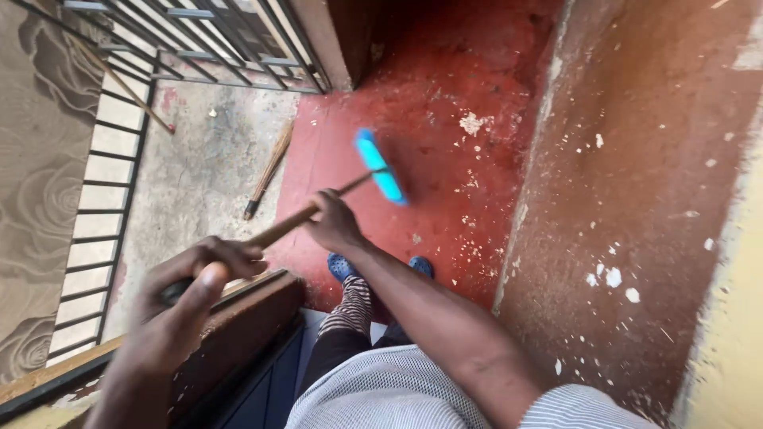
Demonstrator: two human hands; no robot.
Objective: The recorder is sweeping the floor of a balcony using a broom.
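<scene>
A person's left hand [199,278] is clenched around the near end of a wooden broom handle [278,230], while the right hand [334,225] is clenched around it farther along. Beyond the right grip, the blurred blue broom head [380,167] meets the red painted floor [445,95]. Below that grip stand two blue clogs [343,266]. Left of it, on bare concrete, lies a bundled stick broom [269,171], near a metal gate [111,159].

Worn red floor [445,71] bears white paint flecks [471,122] and a blue broom head [378,165].
</scene>
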